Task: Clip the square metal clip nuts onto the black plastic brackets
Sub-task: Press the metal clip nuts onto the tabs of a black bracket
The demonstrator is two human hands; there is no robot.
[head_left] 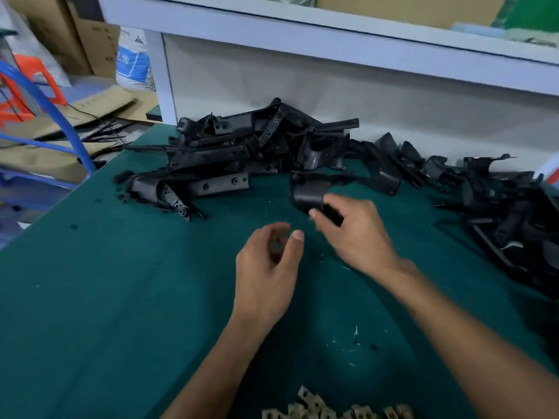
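Observation:
My right hand (354,234) reaches forward over the green mat and grips the near end of a black plastic bracket (308,192) lying in front of the pile. My left hand (269,267) hovers just left of it with its fingers curled toward the thumb. A small dark blurred shape sits between them, and I cannot tell what it is. Several square metal clip nuts (332,411) lie in a heap at the near edge of the mat, below both arms.
A big heap of black brackets (242,149) fills the back of the green mat (121,297), and another heap (508,207) runs along the right side. A white shelf frame (302,34) stands behind. Cardboard and a blue rack (60,122) are off the left edge.

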